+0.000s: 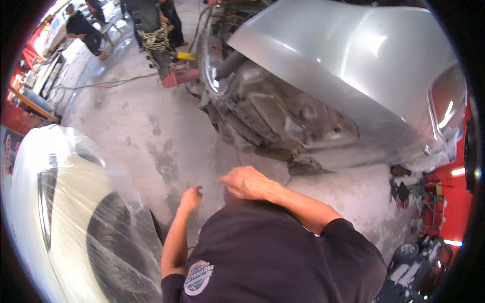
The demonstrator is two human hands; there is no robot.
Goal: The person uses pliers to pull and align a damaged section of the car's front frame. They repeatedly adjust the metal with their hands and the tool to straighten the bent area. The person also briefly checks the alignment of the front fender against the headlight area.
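My left hand is held in front of my body above the concrete floor, with its fingers curled. A small dark spot shows at its fingertips, too small to name. To its right, my right hand has its back turned up and its fingers bent together, pointing left. Whatever it may hold is hidden beneath it. A gap separates the two hands. Closest to my right hand is the silver car, its wheel well exposed with dark, dirty parts inside. Neither hand touches the car.
A pale car under clear plastic sheeting stands at left. Ahead, a post wrapped in chain has a red metal piece at its base. A hose crosses the floor. Several people are at the far left.
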